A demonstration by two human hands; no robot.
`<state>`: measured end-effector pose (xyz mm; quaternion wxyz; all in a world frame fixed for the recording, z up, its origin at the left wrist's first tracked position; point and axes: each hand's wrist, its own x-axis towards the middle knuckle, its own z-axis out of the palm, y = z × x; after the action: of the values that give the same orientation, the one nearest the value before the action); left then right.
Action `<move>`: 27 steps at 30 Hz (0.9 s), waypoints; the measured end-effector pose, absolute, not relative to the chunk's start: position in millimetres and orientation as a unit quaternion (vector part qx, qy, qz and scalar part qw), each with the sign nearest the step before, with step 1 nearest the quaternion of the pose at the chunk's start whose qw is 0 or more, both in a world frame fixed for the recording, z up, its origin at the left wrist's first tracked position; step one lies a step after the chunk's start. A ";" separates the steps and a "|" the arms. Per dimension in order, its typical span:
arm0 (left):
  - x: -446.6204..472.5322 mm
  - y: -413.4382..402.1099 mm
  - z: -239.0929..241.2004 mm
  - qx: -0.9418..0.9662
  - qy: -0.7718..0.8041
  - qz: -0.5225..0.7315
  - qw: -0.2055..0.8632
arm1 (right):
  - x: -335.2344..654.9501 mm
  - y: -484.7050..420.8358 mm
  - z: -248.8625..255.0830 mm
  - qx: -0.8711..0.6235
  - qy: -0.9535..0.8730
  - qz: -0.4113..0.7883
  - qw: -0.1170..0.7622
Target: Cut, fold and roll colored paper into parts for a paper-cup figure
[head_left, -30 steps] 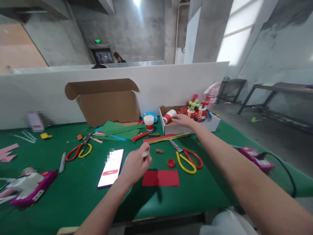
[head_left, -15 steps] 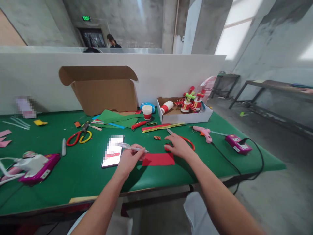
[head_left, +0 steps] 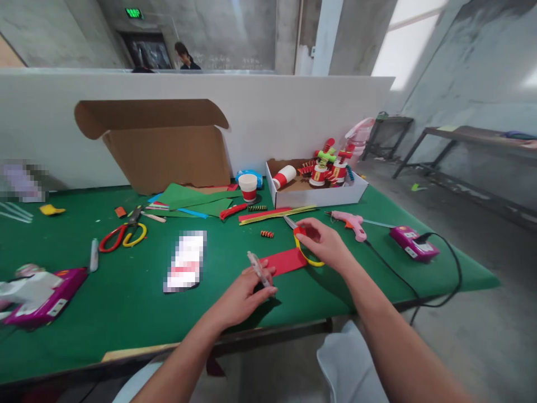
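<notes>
My left hand (head_left: 247, 293) is closed around a clear pen (head_left: 258, 268) and presses on the near left end of a red paper rectangle (head_left: 285, 261) on the green table (head_left: 138, 302). My right hand (head_left: 325, 244) grips the handles of red and yellow scissors (head_left: 298, 240), whose blades point away toward the back. The scissors sit just above the right end of the red paper. A small striped spring (head_left: 267, 234) lies beyond the paper.
A phone (head_left: 185, 261) lies left of my hands. Another pair of scissors (head_left: 122, 235), glue guns (head_left: 352, 223), a paper cup (head_left: 249, 187), green paper sheets (head_left: 188, 199), an open cardboard box (head_left: 163, 148) and a white box of craft figures (head_left: 314, 187) stand farther back. A person is behind the partition.
My right hand came back from the white box and took hold of the scissors. My left hand moved with the pen down onto the red paper's end.
</notes>
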<state>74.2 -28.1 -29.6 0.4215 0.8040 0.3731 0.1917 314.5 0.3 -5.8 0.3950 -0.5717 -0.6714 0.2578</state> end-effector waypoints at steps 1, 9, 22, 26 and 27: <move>77.3 -28.0 -30.5 0.802 0.371 0.201 0.423 | 313.1 -1.6 -8.0 -0.561 -0.647 0.310 0.413; 55.6 -12.6 -20.4 0.738 0.435 0.291 0.426 | 301.0 6.2 -36.8 -0.528 -0.710 0.289 0.366; 68.1 -22.3 -25.1 0.854 0.364 0.150 0.341 | 318.9 16.5 -44.6 -0.576 -0.722 0.184 0.336; 62.4 -21.9 -22.1 0.852 0.363 0.135 0.351 | 330.6 11.7 -43.3 -0.567 -0.724 0.200 0.337; 61.0 -22.1 -21.6 0.852 0.362 0.134 0.352 | 333.4 10.6 -42.7 -0.564 -0.726 0.201 0.338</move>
<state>61.0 -22.1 -21.6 0.3523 0.8525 0.3623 0.1340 333.4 10.6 -42.7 0.3377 -0.5643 -0.7260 0.2012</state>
